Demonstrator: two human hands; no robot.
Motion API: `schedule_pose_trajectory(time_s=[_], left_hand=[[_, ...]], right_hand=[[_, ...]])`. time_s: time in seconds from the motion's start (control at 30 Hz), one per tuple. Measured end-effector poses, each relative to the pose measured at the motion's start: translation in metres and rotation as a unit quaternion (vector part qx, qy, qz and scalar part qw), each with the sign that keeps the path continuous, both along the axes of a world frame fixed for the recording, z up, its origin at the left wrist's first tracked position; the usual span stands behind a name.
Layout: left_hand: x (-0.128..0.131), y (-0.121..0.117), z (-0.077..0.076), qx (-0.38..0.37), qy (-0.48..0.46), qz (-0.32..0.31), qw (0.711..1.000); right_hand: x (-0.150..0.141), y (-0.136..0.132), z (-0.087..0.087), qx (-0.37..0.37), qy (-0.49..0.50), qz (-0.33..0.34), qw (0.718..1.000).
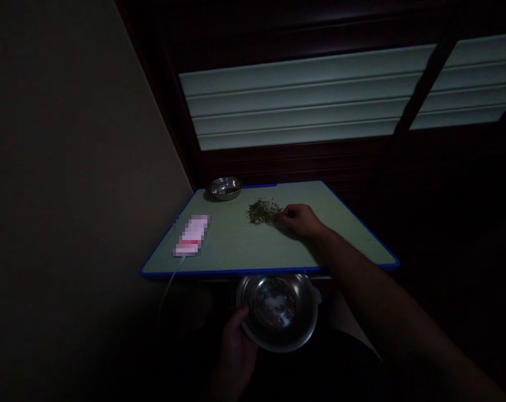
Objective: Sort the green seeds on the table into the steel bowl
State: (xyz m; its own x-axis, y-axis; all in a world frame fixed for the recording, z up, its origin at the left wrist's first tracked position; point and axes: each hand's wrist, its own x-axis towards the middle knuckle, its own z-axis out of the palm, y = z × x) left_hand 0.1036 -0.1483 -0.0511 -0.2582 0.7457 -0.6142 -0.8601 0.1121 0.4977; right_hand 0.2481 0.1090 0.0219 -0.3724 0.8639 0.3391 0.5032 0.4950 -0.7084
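Note:
In the dim head view, a loose pile of small dark green bits (260,211), maybe seeds or dried leaves, lies on a pale green table top (232,245) with a blue edge. My right hand (299,220) rests at the pile's right side, thumb and fingers pinched together; whatever is between the fingertips is hidden. Below the table's near edge, my left hand (238,343) grips the left rim of a steel pot (307,324), thumb over the rim. Some light patches and specks show on the pot's bottom, too dark to name.
A shallow metal bowl (224,190) stands at the table's far left corner. Nearer on the left lies a phone (192,234) with a blurred screen, its white cable (169,285) hanging over the front edge. A wall (89,139) borders the left; dark slatted panels (303,95) rise behind.

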Motion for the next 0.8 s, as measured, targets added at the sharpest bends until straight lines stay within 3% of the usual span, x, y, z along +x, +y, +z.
schedule_pose_trajectory(time_s=[0.33, 0.8], left_hand=[[-0.0017, 0.0004, -0.0008, -0.011, 0.000, 0.000, 1.000], [-0.0002, 0.0007, 0.0006, -0.019, -0.001, 0.007, 1.000]], right_hand=[[0.0035, 0.0038, -0.0026, 0.059, -0.035, -0.064, 0.996], [0.0014, 0.0038, -0.0062, 0.102, -0.051, -0.015, 0.993]])
